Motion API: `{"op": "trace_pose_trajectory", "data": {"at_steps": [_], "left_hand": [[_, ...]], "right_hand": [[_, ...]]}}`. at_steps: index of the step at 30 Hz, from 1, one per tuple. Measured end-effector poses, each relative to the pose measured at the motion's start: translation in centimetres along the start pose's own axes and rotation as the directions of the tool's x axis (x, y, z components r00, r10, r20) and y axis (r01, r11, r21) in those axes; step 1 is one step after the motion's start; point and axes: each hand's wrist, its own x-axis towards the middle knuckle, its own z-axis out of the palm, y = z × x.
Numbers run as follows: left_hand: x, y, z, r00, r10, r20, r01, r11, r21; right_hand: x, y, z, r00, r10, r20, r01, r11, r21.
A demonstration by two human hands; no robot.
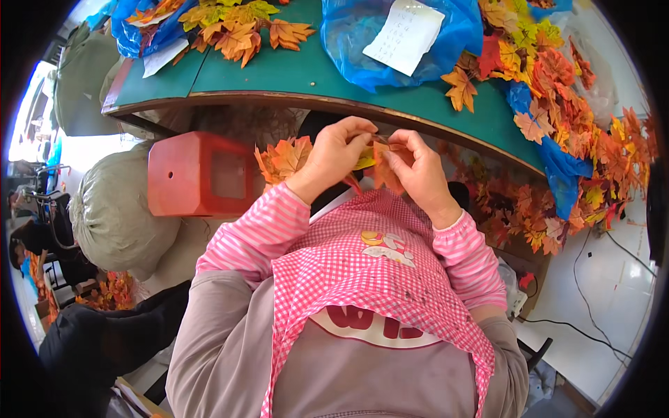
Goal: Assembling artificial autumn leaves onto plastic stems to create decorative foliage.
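Observation:
Both my hands work close together over my lap, just in front of the table's near edge. My left hand (339, 152) is closed in a pinch near a strand of artificial maple leaves (289, 157), whose orange leaves hang out beside its wrist. With thumb and fingers pressed together, my right hand (418, 167) grips an orange artificial maple leaf (385, 169) that hangs below its fingertips. A yellow leaf (365, 159) shows between the two hands. Whatever thin stem or wire lies between the fingertips is too small to make out.
Ahead stands a green table (279, 73) bearing loose leaves (237, 38) and a blue plastic bag (338, 52) under a written paper (404, 36). A red plastic stool (182, 174) and a stuffed sack (118, 209) are at left. Leaf garlands (557, 90) spill over the right end; cables (585, 327) cross the floor.

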Motion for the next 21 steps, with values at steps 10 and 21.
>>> {"op": "trace_pose_trajectory", "data": {"at_steps": [10,21], "left_hand": [[-0.9,2.2,-1.7,0.957,-0.242,0.160,0.269,0.947,-0.177],[-1.5,3.1,-2.0,0.975,-0.025,0.220,0.012,0.998,0.057]], "right_hand": [[-1.7,-1.3,-0.8,0.941,-0.257,0.221,0.316,0.901,-0.296],[1.0,0.4,-2.1,0.979,0.032,0.200,-0.036,0.999,0.018]]}}
